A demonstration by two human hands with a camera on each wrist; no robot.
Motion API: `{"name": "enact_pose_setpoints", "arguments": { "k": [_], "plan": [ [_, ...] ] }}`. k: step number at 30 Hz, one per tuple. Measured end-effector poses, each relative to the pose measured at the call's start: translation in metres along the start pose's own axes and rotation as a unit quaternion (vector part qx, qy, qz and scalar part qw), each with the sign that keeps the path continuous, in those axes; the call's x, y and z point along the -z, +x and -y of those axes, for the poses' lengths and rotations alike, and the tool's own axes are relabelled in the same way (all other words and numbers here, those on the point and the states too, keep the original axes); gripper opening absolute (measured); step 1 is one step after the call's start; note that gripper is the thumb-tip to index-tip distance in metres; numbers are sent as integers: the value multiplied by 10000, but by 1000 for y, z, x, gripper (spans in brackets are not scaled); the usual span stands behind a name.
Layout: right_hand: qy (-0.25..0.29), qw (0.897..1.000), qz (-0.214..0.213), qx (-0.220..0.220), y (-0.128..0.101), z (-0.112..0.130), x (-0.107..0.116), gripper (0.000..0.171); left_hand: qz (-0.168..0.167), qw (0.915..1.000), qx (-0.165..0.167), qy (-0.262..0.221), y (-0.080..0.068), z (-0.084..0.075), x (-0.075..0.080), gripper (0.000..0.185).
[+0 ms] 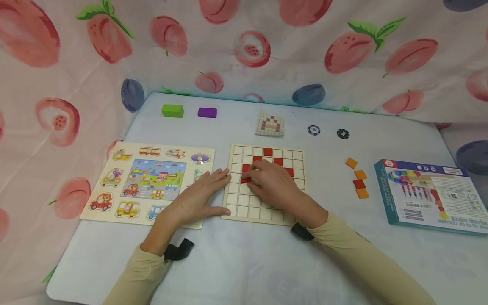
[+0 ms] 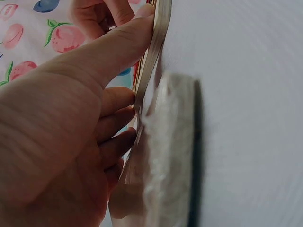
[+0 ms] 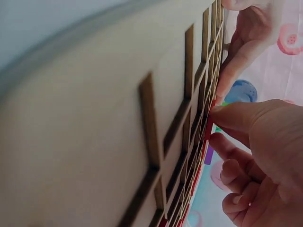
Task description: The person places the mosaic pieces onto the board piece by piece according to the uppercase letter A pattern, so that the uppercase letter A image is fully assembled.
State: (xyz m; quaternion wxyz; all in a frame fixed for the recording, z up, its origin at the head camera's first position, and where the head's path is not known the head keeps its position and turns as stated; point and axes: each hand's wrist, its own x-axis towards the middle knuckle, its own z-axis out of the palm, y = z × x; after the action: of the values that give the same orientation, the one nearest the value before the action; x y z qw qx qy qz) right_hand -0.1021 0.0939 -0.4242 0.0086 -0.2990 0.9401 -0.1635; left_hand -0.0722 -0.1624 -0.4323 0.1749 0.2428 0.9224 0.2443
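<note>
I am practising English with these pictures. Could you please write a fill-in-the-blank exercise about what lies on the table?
1. The right hand rests on the grid board, over squares of the colour ____.
2. The left hand steadies the board at its ____ edge.
3. Behind the vehicle puzzle lies a purple block beside a ____ block.
4. The number of poker chips is ____.

Missing words: red; left; green; two
</note>
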Motion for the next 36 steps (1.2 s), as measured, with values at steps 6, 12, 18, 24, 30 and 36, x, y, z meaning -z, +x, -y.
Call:
{"name": "enact_pose_setpoints", "arguments": {
  "k": [6,12,18,24,30,36],
  "plan": [
    [95,9998,159,-17,-2,-3,0,27,-4,10000,-15,30,0,1,-1,96],
    [55,9995,309,88,-5,-5,1,30,22,10000,-5,33,0,0,0,96],
    [191,9990,414,16,-13,-10,10,30,45,10000,40,-6,0,-1,0,96],
    [364,9968,371,-601,-36,-34,27,31,37,10000,27,28,0,-2,1,96],
    [616,9899,149,-1265,-71,-72,35,36,61,10000,44,23,0,-2,1,97],
    [626,9768,28,-2049,-105,-110,52,38,93,9999,73,-16,0,-3,1,96]
  ]
}}
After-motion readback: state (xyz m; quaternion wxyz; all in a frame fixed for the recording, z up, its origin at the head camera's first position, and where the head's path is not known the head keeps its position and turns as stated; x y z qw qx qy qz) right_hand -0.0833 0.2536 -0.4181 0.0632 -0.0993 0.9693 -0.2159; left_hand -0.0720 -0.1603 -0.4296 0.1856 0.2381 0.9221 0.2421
